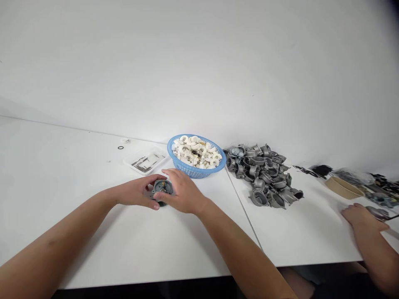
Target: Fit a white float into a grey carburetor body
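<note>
A grey metal carburetor body (163, 187) stands on the white table, its open round chamber facing up with a brass jet in the middle. My left hand (137, 192) curves around its left side, the thumb in front and the fingers behind. From the right, my right hand (183, 192) grips it too, with the thumb over the near rim and the fingers at the far side. Fingers and thumbs cover part of the body. Just behind lies a shallow white tray (132, 165) with thin metal pins (146, 164) in it.
A blue basket (196, 172) full of white ring-like plastic floats (195, 149) stands behind my right hand. Grey metal castings (264, 172) are heaped to its right. A black O-ring (120, 148) lies back left. At far right, another person's hand (358, 216) rests near a tan container (343, 188).
</note>
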The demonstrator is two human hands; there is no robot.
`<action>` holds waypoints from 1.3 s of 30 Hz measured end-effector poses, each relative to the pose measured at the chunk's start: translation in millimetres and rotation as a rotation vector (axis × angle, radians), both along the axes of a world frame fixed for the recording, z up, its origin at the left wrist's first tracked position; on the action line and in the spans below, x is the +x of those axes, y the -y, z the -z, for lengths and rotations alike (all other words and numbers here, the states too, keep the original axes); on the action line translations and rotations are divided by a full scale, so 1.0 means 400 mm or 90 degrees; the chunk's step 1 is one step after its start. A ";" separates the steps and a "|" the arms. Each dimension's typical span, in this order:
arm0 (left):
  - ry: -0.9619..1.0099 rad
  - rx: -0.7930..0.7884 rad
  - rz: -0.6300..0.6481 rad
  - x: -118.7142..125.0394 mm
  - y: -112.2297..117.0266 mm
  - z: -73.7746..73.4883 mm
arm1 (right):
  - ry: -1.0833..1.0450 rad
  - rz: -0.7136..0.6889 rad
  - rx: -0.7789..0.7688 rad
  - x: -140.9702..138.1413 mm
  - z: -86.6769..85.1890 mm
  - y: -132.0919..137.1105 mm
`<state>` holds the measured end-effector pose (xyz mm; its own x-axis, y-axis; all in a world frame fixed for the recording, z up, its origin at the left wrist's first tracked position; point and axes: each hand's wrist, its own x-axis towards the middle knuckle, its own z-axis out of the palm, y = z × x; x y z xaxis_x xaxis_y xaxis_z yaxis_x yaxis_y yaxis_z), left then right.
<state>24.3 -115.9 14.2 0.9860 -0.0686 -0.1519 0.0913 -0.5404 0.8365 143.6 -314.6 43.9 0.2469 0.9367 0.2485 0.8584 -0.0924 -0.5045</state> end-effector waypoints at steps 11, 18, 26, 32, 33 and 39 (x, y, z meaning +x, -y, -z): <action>-0.029 -0.178 0.010 0.005 0.025 0.002 | 0.298 0.253 -0.289 0.358 -0.213 -0.009; -0.026 -0.241 0.023 0.006 0.023 0.011 | 0.237 0.298 -0.324 0.411 -0.152 -0.046; -0.037 -0.233 0.023 0.007 0.027 0.002 | 0.169 0.328 -0.218 0.423 -0.207 0.021; -0.020 -0.224 0.029 0.008 0.025 0.000 | -0.018 0.175 -0.026 0.263 -0.203 0.080; -0.017 -0.218 0.031 0.007 0.024 0.000 | -0.051 0.118 -0.019 0.222 -0.189 0.083; -0.009 -0.154 -0.028 0.011 0.017 0.015 | -0.174 -0.138 -0.041 0.051 -0.079 0.050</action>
<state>28.8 -122.8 8.0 0.9868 -0.0619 -0.1499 0.1228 -0.3195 0.9396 164.1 -334.4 75.3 0.0900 0.9861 0.1396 0.6956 0.0381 -0.7175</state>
